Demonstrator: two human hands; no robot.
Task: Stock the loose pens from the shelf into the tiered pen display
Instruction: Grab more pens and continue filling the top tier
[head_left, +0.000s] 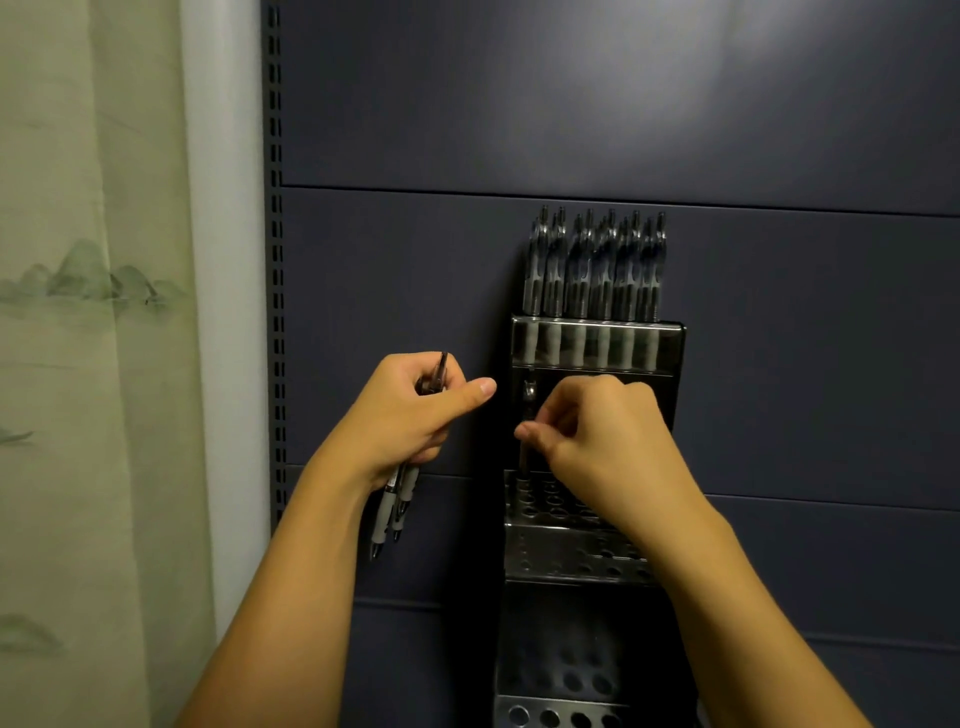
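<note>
Pens (597, 265) were already packed into the top tier of the tiered pen display (592, 551), which hung on a dark slatted wall panel (779, 130). They stood upright, clicker ends up, their pale grip sleeves showing through the clear front of that tier. It was pretty dim there, so I couldn't count them properly; they overlapped into one dark cluster.

The right hand (602, 436) pinched a single pen (527, 415) between thumb and fingertips and held it upright at the far left of the second tier, tip down at the holes. Whether the tip was actually in a hole, I couldn't tell, since the lower end got lost in the shadow. The hand and forearm also covered most of the right side of that tier, so those holes were hidden.

The left hand (410, 415) was curled around a small bundle of pens (397, 499), just left of the display and not touching it. Only the ends stuck out: a clicker end above the fist, grey grip sections and tips below the palm. It looked like three or so, but the fist hid the middles.

The lower tiers showed rows of round holes, and the bottom one was cut off by the frame edge. There was no readable branding or writing anywhere, and any print on the pen barrels was too small and blurry. A slotted upright (275, 260) ran down the panel's left edge, with a pale green curtain (88, 312) carrying a faint mountain print beside it.
</note>
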